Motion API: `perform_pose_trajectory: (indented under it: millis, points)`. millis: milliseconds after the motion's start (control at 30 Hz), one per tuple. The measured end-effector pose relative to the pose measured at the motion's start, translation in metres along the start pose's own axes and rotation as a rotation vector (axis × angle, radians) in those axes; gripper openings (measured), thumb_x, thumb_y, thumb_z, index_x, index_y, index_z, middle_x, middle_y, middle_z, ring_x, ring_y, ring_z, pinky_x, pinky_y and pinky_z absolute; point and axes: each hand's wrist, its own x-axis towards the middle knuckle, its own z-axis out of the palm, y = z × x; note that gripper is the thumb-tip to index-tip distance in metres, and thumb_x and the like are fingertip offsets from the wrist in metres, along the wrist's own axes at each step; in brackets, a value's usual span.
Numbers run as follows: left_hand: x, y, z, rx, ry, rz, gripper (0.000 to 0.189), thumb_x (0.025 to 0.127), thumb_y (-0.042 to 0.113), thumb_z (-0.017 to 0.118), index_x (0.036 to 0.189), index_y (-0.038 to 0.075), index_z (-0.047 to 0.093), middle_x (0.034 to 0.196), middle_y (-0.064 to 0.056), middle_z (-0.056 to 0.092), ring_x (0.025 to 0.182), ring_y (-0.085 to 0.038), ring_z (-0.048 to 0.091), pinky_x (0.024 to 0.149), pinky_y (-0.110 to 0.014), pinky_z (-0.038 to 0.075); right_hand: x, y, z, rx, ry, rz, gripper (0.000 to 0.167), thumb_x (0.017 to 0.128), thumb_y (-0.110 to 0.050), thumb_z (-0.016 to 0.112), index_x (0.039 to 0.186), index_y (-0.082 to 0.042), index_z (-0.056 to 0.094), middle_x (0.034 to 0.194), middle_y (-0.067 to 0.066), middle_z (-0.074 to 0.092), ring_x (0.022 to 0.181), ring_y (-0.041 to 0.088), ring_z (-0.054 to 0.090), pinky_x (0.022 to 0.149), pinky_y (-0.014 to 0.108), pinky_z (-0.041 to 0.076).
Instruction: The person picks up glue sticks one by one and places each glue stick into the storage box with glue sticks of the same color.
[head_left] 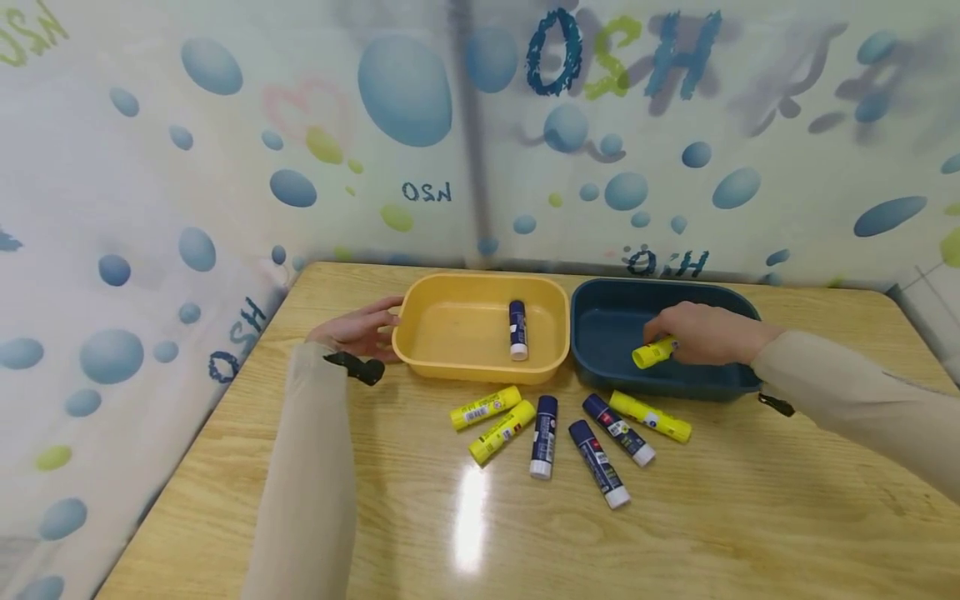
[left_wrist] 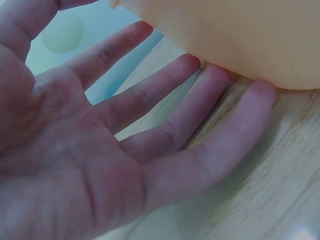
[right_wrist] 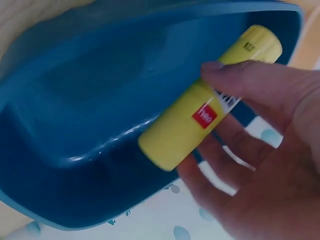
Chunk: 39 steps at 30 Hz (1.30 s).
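Observation:
A yellow glue stick (right_wrist: 187,125) is pinched between the thumb and fingers of my right hand (head_left: 702,333), above the dark blue bin (head_left: 667,387). In the right wrist view the bin's inside (right_wrist: 100,115) lies beneath the stick. My left hand (head_left: 362,331) is beside the yellow bin (head_left: 480,372), its fingers extended. The left wrist view shows the fingertips (left_wrist: 262,92) at the lower edge of that bin's wall (left_wrist: 240,35). One navy glue stick (head_left: 518,329) with a white cap lies inside the yellow bin, toward its right side.
In front of the bins, loose glue sticks lie on the wooden table (head_left: 420,517): yellow ones (head_left: 501,432) to the left and one (head_left: 650,416) to the right, with navy ones (head_left: 598,463) between. A patterned curtain (head_left: 480,150) hangs behind the table.

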Motion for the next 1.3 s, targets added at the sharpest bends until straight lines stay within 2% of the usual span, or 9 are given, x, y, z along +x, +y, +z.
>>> perform_pose_trajectory:
  millis: [100, 267, 467, 733, 1000, 1300]
  points:
    - [0.001, -0.001, -0.001, -0.001, -0.003, -0.001, 0.060, 0.100, 0.011, 0.047, 0.152, 0.025, 0.023, 0.149, -0.011, 0.027, 0.118, -0.029, 0.049, 0.094, -0.049, 0.047, 0.008, 0.001, 0.003, -0.031, -0.030, -0.039, 0.035, 0.078, 0.016, 0.066, 0.109, 0.000, 0.069, 0.107, 0.012, 0.066, 0.100, 0.035, 0.061, 0.084, 0.047, 0.052]
    - [0.002, -0.001, -0.002, 0.013, -0.009, 0.005, 0.058, 0.101, 0.012, 0.047, 0.153, 0.025, 0.022, 0.149, -0.011, 0.027, 0.117, -0.029, 0.050, 0.094, -0.049, 0.047, 0.020, -0.002, 0.006, -0.110, -0.049, -0.102, 0.034, 0.079, 0.016, 0.066, 0.105, -0.006, 0.072, 0.099, 0.007, 0.066, 0.094, 0.030, 0.060, 0.082, 0.045, 0.052]
    - [0.000, -0.001, -0.003, 0.020, -0.006, 0.011, 0.057, 0.103, 0.013, 0.045, 0.153, 0.025, 0.022, 0.150, -0.011, 0.026, 0.119, -0.031, 0.049, 0.096, -0.051, 0.045, 0.035, -0.009, 0.009, -0.144, -0.056, -0.161, 0.035, 0.079, 0.018, 0.064, 0.102, -0.009, 0.072, 0.096, 0.004, 0.065, 0.092, 0.027, 0.059, 0.082, 0.043, 0.052]
    - [0.003, -0.002, -0.005, 0.042, -0.006, 0.011, 0.056, 0.103, 0.015, 0.044, 0.153, 0.026, 0.021, 0.151, -0.010, 0.025, 0.122, -0.031, 0.046, 0.094, -0.047, 0.047, 0.060, -0.011, 0.014, -0.256, -0.108, -0.238, 0.031, 0.082, 0.010, 0.068, 0.104, -0.011, 0.073, 0.099, 0.003, 0.066, 0.097, 0.028, 0.059, 0.086, 0.055, 0.045]
    - [0.004, -0.002, -0.004, 0.008, -0.017, 0.002, 0.057, 0.104, 0.012, 0.043, 0.154, 0.026, 0.021, 0.152, -0.010, 0.023, 0.127, -0.033, 0.039, 0.097, -0.050, 0.044, 0.074, -0.013, 0.017, -0.310, -0.115, -0.315, 0.024, 0.083, 0.005, 0.072, 0.096, -0.015, 0.073, 0.092, 0.000, 0.063, 0.085, 0.022, 0.055, 0.079, 0.045, 0.047]
    - [0.003, -0.001, -0.005, 0.008, 0.002, -0.003, 0.058, 0.102, 0.011, 0.045, 0.153, 0.025, 0.022, 0.151, -0.011, 0.027, 0.123, -0.031, 0.045, 0.096, -0.051, 0.045, 0.080, -0.017, 0.017, -0.308, -0.101, -0.380, 0.022, 0.083, 0.006, 0.071, 0.093, -0.013, 0.072, 0.090, 0.000, 0.060, 0.086, 0.022, 0.053, 0.080, 0.044, 0.049]
